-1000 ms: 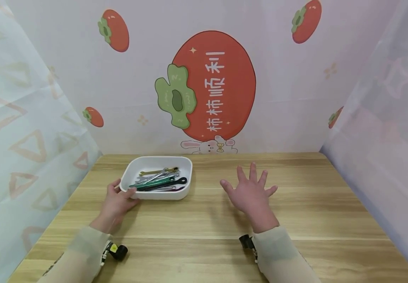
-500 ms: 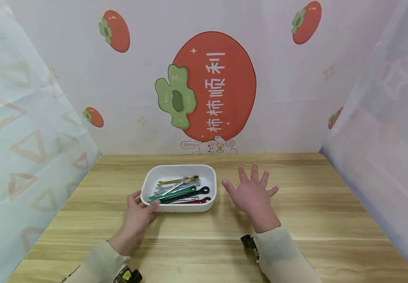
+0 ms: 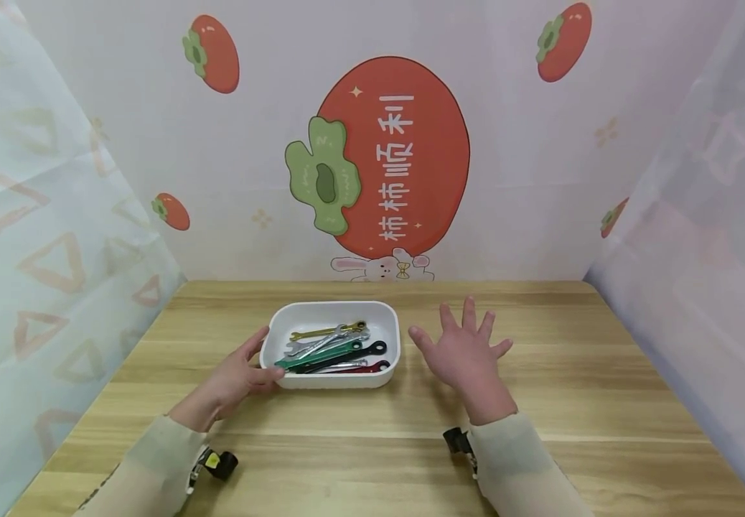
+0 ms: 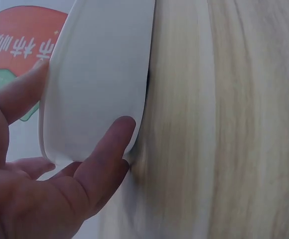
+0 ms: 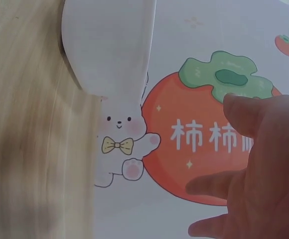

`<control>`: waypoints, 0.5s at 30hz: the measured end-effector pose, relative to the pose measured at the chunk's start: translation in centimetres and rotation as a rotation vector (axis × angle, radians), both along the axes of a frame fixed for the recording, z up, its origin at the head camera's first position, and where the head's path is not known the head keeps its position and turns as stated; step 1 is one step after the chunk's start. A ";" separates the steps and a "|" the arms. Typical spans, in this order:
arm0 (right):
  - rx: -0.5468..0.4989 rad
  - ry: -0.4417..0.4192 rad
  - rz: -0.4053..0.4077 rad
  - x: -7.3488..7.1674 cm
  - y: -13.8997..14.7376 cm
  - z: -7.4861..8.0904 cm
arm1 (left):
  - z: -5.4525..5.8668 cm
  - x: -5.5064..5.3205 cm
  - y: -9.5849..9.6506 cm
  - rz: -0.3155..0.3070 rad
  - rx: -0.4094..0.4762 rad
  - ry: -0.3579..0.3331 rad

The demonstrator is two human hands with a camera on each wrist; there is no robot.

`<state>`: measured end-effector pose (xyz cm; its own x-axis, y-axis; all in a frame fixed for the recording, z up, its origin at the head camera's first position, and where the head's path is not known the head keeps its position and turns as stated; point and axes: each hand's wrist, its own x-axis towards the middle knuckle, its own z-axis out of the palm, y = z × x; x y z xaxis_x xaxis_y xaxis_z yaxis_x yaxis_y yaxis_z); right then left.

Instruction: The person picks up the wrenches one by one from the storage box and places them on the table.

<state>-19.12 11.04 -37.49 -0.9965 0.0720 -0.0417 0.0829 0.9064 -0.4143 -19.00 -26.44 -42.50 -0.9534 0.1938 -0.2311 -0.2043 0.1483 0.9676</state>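
My left hand (image 3: 233,377) is at the near left corner of a white plastic tray (image 3: 334,382) on the table. Its fingers are fairly straight, with fingertips against the rim and wall; the left wrist view has one fingertip on the tray's wall (image 4: 102,59). In the tray lie several wrenches: a gold wrench (image 3: 314,333), a green wrench (image 3: 324,355), a black wrench (image 3: 372,350), a red wrench (image 3: 372,368) and silver ones, partly overlapping. To the tray's right, my right hand (image 3: 466,355) is spread wide with nothing in it.
A wood-grain table (image 3: 359,452) spans the front. Behind it rises a white backdrop (image 3: 527,201) printed with persimmons and a rabbit. Pale sheets hang on the left (image 3: 75,215) and right (image 3: 695,215). Small black devices sit at both wrists.
My left hand has moved the tray rightward and slightly nearer, to the middle. Since half a second ago its wrist has swung left and its fingers have straightened. My right hand has barely moved.
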 end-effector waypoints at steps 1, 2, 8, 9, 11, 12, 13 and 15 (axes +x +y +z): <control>-0.005 -0.002 0.002 0.0 0.0 0.0 | 0.1 0.1 0.1 0.001 0.004 -0.001; -0.014 -0.004 0.005 -0.1 0.1 -0.1 | 0.1 0.2 0.3 0.009 0.004 -0.004; -0.165 -0.027 0.063 -0.4 0.3 -0.8 | 0.4 0.8 1.5 0.015 0.011 -0.021; -0.228 -0.043 0.071 -0.5 0.3 -1.0 | 0.4 1.0 1.7 0.012 0.015 -0.022; -0.389 -0.089 0.074 -0.7 0.3 -1.3 | 0.3 1.2 2.1 0.020 0.016 -0.021; -0.466 -0.115 0.068 -0.7 0.3 -1.4 | 0.3 1.3 2.3 0.019 0.018 -0.018; -0.542 -0.140 0.057 -0.8 0.3 -1.6 | 0.3 1.4 2.6 0.015 0.018 -0.012; -0.672 -0.182 0.041 -1.0 0.4 -1.8 | 0.3 1.7 3.1 0.013 0.012 -0.003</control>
<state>-20.09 11.48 -39.28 -0.9709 -0.0650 -0.2305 0.1755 0.4619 -0.8694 -17.31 -23.33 -42.17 -0.9551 0.1844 -0.2318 -0.2091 0.1346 0.9686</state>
